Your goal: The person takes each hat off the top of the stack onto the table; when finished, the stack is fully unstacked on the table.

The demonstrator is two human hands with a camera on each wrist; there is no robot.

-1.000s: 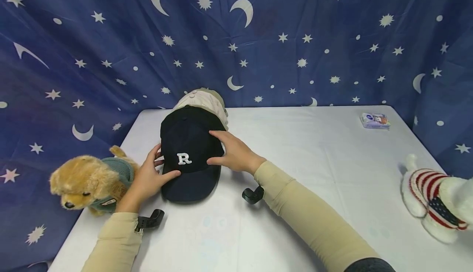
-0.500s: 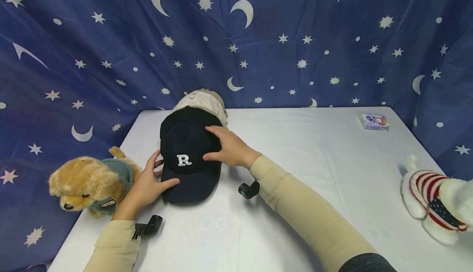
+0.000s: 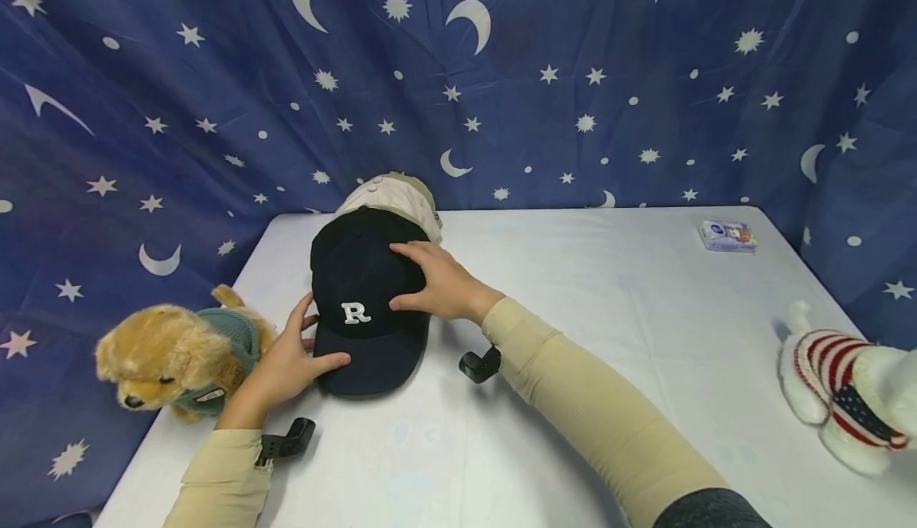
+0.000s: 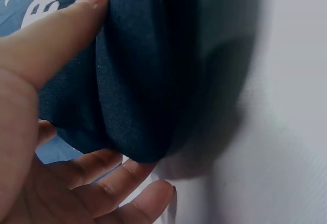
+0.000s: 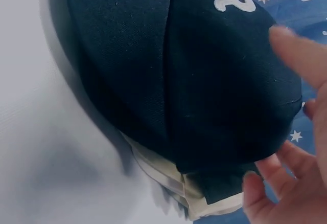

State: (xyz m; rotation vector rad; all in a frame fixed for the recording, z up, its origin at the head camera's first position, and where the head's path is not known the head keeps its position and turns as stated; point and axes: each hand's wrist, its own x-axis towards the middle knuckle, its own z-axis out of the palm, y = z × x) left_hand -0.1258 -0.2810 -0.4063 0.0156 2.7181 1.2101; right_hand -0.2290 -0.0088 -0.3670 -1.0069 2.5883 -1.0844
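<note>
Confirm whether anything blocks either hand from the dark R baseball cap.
Nothing visible does: left hand and right hand are at opposite sides of the dark baseball cap; the cream cap shows behind it.

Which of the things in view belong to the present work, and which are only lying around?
Present work:
Left hand, right hand
Dark cap between the hands
Pale cap behind it, probably

Lying around, it seems:
Golden toy dog
White plush toy in striped top
Small purple packet

The place looks like a makeshift studio set, a starry curtain (image 3: 530,98) spanning nine through three o'clock around a white table (image 3: 573,265).
</note>
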